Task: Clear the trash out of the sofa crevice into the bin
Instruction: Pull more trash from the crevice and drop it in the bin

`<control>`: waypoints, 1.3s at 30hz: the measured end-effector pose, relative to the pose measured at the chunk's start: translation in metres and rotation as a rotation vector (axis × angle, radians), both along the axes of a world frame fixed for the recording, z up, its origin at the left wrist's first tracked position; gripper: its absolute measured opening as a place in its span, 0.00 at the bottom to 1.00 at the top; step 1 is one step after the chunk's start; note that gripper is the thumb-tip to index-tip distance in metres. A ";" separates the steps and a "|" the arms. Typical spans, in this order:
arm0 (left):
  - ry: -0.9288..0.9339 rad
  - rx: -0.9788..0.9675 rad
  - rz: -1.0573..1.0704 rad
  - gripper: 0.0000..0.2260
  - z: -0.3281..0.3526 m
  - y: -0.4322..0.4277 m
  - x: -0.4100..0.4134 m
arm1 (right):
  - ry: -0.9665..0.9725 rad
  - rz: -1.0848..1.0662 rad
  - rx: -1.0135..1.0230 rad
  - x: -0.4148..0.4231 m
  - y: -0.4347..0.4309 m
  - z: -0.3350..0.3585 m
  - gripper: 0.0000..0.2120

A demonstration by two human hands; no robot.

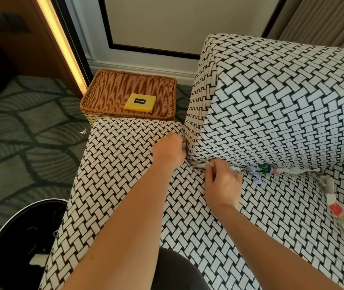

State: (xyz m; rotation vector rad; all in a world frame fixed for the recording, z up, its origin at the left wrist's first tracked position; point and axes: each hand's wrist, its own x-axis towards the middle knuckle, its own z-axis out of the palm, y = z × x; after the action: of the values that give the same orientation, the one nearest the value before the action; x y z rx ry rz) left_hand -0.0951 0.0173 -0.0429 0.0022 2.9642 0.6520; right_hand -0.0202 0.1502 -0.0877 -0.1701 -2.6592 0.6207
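Pinching white scrap (207,164) at the seat's rear crevice: right hand (223,182). Left hand (170,150) fingers tucked in the rear-left corner, grip hidden. Remaining trash (267,169) likely light, soft, tearable; grasp bunched ends. Bin (16,243) beside the sofa (125,164) arm.

The left hand (170,150) is tucked into the corner crevice of the sofa (282,105). The right hand (222,182) pinches a white scrap (209,164) at the back crevice, beside colourful wrappers (268,169). A black bin (1,243) stands by the armrest (121,155).
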 end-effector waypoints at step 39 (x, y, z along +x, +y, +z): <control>-0.235 -0.110 -0.162 0.16 0.010 -0.002 -0.012 | -0.183 0.116 0.114 -0.004 -0.003 0.014 0.13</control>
State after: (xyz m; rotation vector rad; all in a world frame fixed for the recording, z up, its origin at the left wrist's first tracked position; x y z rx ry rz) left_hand -0.1068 0.0157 -0.0334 0.1443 2.7330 0.4348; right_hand -0.0245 0.1470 -0.0734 -0.0419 -2.8888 0.5094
